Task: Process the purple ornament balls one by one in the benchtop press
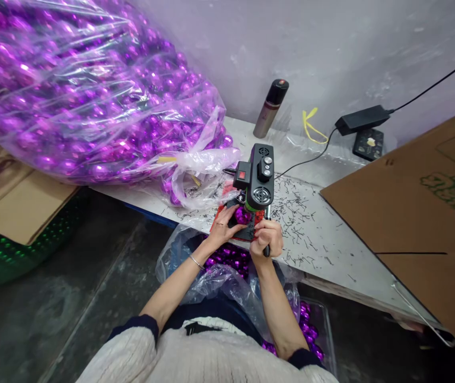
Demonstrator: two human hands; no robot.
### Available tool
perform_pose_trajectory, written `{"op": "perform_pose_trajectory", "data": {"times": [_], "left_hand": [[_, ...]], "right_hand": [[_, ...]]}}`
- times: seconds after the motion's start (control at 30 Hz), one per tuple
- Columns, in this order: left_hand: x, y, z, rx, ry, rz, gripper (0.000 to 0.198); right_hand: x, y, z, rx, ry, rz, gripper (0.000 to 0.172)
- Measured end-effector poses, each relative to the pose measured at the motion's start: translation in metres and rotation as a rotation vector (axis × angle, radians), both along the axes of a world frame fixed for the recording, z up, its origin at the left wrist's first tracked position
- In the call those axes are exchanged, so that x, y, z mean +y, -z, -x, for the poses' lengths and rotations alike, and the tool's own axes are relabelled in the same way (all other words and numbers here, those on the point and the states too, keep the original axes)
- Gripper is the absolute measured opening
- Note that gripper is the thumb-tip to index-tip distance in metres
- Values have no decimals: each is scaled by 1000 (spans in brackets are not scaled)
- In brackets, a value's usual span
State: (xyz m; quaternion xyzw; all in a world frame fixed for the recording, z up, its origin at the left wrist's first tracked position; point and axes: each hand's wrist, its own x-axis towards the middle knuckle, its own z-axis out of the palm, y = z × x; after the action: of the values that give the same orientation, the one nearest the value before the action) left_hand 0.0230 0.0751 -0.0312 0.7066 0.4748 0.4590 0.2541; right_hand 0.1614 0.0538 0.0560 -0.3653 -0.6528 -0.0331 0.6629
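A small black bench drill press (262, 173) with a red switch stands on the white table. Under its head sits a shiny purple ball (243, 215). My left hand (222, 225) has its thumb and fingers closed around the ball's near side, keeping it on the dark base. My right hand (268, 237) is wrapped around the press's feed lever (266, 251), whose black end pokes out below the fist. The drill tip is hidden behind the head. Below the table edge, a clear plastic bag (219, 279) holds more purple balls (229, 258).
A huge clear bag of purple balls (111, 106) fills the left side. Thin dark shavings (297, 218) litter the table. Behind are a bottle (270, 109), a yellow tie (311, 127) and a power adapter (363, 119) with its cord. A cardboard box (411, 213) stands right.
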Motion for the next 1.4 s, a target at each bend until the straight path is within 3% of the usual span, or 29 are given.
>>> {"op": "perform_pose_trajectory", "data": {"times": [0.53,0.73,0.83,1.0,1.1,1.27,1.4], "left_hand": [[-1,-5,0,-13,-8,-2,64],[0,-3,-1,5,-30,-9,64],[-1,-2,0,10,-28,-7,66],[1,-1,-2,8,-25,-8,68],[-1,-4,-4,2,-49,-30,68],[-44,-10,9,21,-107,-107,72],[-100,4,29,203,44,-81,76]], "right_hand": [[3,7,-2,-11,-9,-8,29],[6,12,-5,-167,8,-106,29],[0,-8,-4,-82,3,10,30],[-6,-59,1,40,-9,184,32],[-5,-69,2,56,-23,183,32],[-5,-58,1,42,-38,152,31],[-6,-51,1,36,-39,136,30]]}}
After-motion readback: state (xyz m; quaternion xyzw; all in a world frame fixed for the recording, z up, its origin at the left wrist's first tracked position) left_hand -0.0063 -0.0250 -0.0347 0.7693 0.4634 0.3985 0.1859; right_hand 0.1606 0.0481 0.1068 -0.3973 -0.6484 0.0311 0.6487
